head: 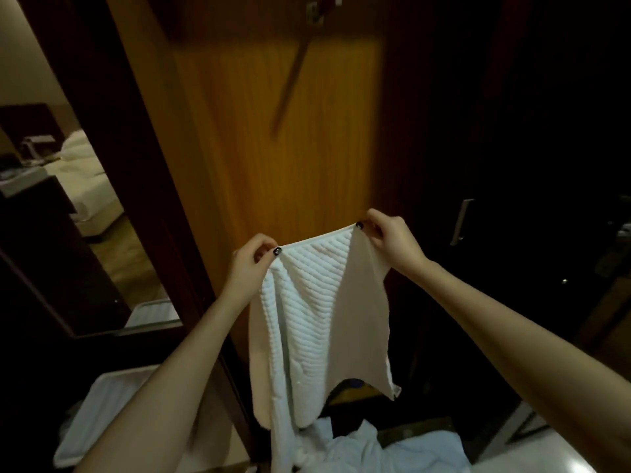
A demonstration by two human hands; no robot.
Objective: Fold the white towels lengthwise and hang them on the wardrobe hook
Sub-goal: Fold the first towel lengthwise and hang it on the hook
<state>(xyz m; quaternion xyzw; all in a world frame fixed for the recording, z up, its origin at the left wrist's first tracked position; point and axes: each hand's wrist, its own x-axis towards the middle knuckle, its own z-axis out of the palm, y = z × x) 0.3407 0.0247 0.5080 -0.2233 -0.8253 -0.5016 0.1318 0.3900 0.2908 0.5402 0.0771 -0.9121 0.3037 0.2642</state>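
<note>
Facing the wardrobe door [273, 131], held up: white towel [317, 302], top edge stretched between left hand [251, 264] and right hand [392, 240], fingers [374, 230] of both clamped on its corners, long axis hanging down. High above, roughly midway between hands: hook [316, 15]. Below: more towels [392, 448] heaped; pale tray [112, 397] at left, contents unclear.

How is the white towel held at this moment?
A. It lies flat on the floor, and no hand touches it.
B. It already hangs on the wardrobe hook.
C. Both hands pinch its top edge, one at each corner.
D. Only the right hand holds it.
C: the left hand and the right hand each pinch one top corner of the white towel, which hangs down in front of the wardrobe door.
</note>
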